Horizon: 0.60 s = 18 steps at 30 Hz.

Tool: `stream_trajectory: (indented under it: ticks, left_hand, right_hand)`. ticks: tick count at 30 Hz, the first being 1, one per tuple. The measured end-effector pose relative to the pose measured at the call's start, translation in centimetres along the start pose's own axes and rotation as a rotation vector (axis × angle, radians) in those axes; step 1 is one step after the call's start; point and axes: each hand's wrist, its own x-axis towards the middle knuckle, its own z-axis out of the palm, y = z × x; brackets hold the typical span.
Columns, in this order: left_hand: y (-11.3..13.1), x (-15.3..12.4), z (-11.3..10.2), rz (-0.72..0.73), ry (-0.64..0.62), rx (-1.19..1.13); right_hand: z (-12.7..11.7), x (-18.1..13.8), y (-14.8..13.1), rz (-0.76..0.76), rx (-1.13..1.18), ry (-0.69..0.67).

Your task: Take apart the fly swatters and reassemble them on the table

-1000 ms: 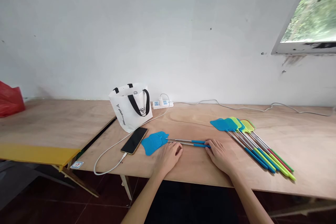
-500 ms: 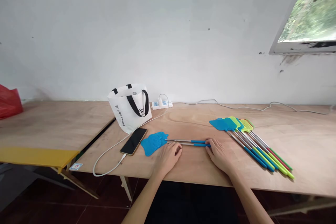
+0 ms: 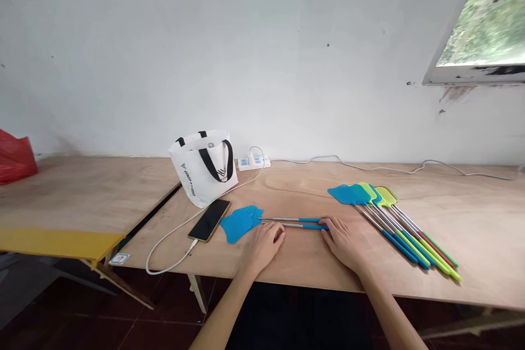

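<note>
Two blue fly swatters (image 3: 241, 222) lie side by side on the wooden table (image 3: 303, 186), heads to the left, thin metal shafts running right to blue handles. My left hand (image 3: 262, 244) rests palm down just below the shafts, fingers together and stretched flat. Palm down at the handle ends lies my right hand (image 3: 343, 242), fingertips touching the blue handles. Neither hand grips anything. A fanned row of several blue, green and yellow fly swatters (image 3: 394, 224) lies to the right of my right hand.
A black phone (image 3: 210, 219) on a white charging cable lies left of the swatter heads. Behind it stands a white tote bag (image 3: 204, 167), then a power strip (image 3: 254, 162) by the wall. A second table (image 3: 77, 197) adjoins on the left with a red bag (image 3: 15, 156).
</note>
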Motion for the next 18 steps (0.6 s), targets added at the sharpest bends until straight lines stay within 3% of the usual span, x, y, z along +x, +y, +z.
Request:
stream_trajectory:
  ticks: [12, 18]
  left_hand:
    - [-0.23, -0.05, 0.14, 0.005, 0.008, 0.004]
    - [-0.47, -0.03, 0.31, 0.010, 0.013, 0.018]
  right_hand:
    - [-0.19, 0.08, -0.26, 0.003, 0.017, -0.001]
    - [-0.58, -0.03, -0.88, 0.016, 0.013, -0.069]
